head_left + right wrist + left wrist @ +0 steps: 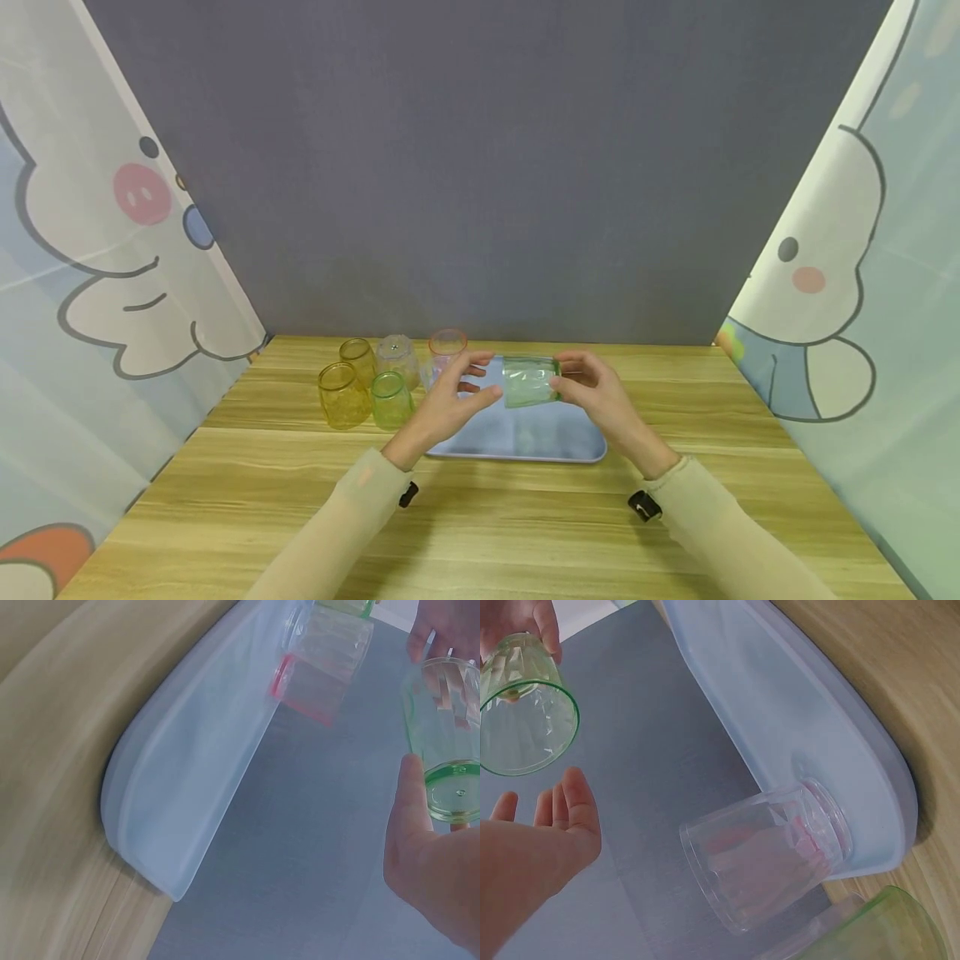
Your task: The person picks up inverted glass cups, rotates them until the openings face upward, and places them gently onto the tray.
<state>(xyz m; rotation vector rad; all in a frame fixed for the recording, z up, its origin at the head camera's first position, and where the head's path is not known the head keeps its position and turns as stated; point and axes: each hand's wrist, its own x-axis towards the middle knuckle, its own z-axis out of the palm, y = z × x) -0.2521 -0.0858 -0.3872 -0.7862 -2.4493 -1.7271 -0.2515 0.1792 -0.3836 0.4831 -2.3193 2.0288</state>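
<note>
A pale green clear cup (529,383) lies sideways in the air above the light blue tray (517,446). My right hand (596,396) grips it by the base end, thumb on the near side. Close to the cup's rim, my left hand (453,400) has its fingers spread and loosely bent, with nothing in them. In the left wrist view a gap shows between the left fingertips and the green rim (571,746). A clear cup (757,862) stands on the tray's left end, with a pink-tinted cup (311,686) close by it.
Left of the tray stand two amber cups (343,398), a green cup (392,402) and a clear, faintly purple cup (397,357). A grey panel (495,183) rises behind the wooden table (510,533). Cartoon-printed curtains (885,275) hang at both sides.
</note>
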